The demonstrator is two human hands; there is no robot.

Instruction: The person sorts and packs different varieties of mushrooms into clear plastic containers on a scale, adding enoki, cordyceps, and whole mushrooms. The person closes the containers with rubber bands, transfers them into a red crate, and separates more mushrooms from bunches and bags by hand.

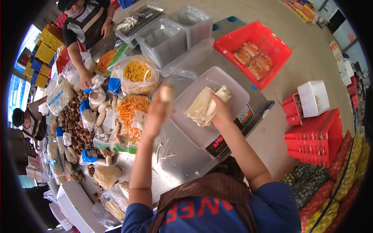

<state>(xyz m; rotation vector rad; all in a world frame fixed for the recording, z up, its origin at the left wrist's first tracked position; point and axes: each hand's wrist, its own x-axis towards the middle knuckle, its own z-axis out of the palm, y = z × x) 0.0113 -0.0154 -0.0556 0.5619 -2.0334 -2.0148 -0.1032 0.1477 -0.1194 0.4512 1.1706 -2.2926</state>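
Observation:
My right hand [221, 111] is closed around part of a bundle of enoki mushrooms [200, 106], with the thumb along the stems. The bundle lies in a translucent plastic tray [186, 128]. Beneath the tray is a digital scale [217, 146] with a lit red display. My left hand [156, 114] is raised to the left of the tray, its fingers wrapped around a pale stubby piece [166, 93]. Motion blur hides what kind of thing that piece is. Orange shredded strands [131, 112] lie in packaging left of this hand.
Brown mushrooms [79, 130] and a bag of yellow strands [136, 72] crowd the left. Clear bins [161, 40] and a red crate [254, 52] stand beyond the tray. Across the table, a co-worker's hand [86, 79] touches a packet. Red crates [314, 136] are stacked at right.

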